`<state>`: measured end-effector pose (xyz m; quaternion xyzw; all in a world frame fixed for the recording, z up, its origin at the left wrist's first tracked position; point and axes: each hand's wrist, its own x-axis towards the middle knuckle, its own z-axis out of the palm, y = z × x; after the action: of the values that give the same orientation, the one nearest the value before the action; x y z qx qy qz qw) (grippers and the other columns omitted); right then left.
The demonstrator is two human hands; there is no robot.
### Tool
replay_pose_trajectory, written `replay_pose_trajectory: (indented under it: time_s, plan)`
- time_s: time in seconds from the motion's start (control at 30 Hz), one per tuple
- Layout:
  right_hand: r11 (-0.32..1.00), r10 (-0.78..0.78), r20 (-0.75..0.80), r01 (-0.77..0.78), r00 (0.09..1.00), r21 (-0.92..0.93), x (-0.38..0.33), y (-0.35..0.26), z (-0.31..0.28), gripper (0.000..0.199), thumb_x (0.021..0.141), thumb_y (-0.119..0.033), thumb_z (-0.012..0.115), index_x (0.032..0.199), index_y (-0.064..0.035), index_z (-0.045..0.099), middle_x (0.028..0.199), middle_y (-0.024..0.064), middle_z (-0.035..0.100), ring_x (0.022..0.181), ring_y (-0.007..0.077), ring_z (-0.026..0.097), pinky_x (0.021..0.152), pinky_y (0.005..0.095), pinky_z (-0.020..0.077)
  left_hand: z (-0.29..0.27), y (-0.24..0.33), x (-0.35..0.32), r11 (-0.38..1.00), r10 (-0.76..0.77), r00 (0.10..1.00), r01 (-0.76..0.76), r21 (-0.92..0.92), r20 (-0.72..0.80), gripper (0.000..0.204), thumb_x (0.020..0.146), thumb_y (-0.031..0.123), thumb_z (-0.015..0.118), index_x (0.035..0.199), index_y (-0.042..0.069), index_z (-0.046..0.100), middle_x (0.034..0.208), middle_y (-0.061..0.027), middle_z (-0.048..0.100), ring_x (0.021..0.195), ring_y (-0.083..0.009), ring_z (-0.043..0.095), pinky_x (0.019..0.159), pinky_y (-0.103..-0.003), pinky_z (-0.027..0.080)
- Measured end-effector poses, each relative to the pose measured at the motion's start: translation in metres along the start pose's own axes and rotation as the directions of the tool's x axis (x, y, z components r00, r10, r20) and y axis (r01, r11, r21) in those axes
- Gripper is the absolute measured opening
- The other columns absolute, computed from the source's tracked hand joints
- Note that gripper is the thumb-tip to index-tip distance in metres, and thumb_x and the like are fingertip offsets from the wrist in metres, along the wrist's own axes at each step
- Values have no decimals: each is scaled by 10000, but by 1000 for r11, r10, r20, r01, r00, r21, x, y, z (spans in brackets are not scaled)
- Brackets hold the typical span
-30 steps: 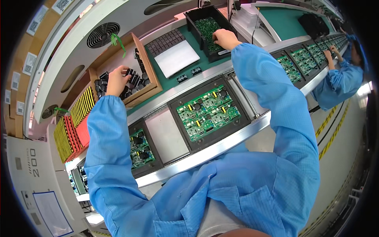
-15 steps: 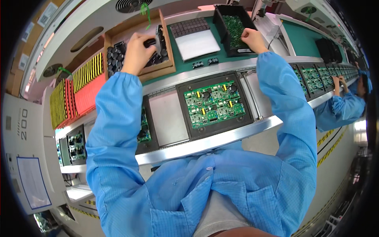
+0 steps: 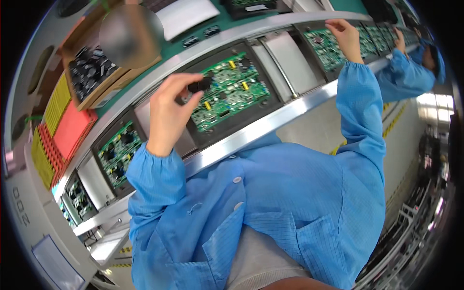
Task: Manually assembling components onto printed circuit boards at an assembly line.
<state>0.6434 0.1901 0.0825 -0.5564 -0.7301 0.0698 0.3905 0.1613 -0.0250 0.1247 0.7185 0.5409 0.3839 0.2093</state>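
My left hand [image 3: 166, 108] pinches a black cylindrical capacitor [image 3: 200, 85] between thumb and fingers. It hangs over the left part of a green circuit board [image 3: 229, 89], which lies in a black carrier [image 3: 273, 99] on the conveyor. This board has yellow and black parts on it. Farther right, my right hand [image 3: 347, 39] is above another green circuit board [image 3: 323, 52]. Its thumb and fingertips are closed together, and anything between them is too small to make out.
A cardboard box [image 3: 83, 102] of black parts stands at the left, partly behind a blurred patch. Red and yellow stacked trays [image 3: 72, 128] sit beside it. Two small black parts [image 3: 211, 31] lie beyond the metal rail [image 3: 251, 129]. A co-worker [image 3: 408, 70] is at the right.
My left hand has left the cardboard box and come over the board with a capacitor. My right hand has moved from the black bin to the board on the right. The view has turned.
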Motion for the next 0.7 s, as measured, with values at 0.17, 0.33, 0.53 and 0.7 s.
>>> replay_pose_trajectory:
  time_s: [0.17,0.33,0.53,0.7]
  plan:
    - [972,227,100,-231,969,36,-63,55,-19,159,891,-138,762,1029,-63,787,891,52,776,806,105,705,726,258,543,31,-3,-28,1000,-11,990,11,4,141,372,755,2,818,1110,72,730,999,-85,687,715,-199,600,678,-312,526]
    - [962,261,94,-251,961,-103,-76,72,-12,172,869,-140,760,1034,-98,786,902,69,781,817,158,743,748,281,564,48,-8,-42,995,-86,985,78,59,152,348,772,19,821,1101,40,708,1031,-95,668,806,-231,658,716,-325,556]
    - [923,335,43,-319,941,-213,-79,56,-9,189,855,-140,758,1043,-118,757,886,38,775,806,160,737,744,291,561,46,-6,-41,990,-118,981,106,89,151,345,770,30,827,1094,37,708,1031,-89,672,804,-224,658,713,-323,555]
    - [917,339,40,-321,940,-236,-76,64,-5,195,852,-185,766,1046,-179,750,859,7,771,786,170,733,698,323,548,53,-10,-36,990,-100,989,88,110,112,349,749,19,832,1078,39,718,975,-69,668,734,-176,585,685,-309,517]
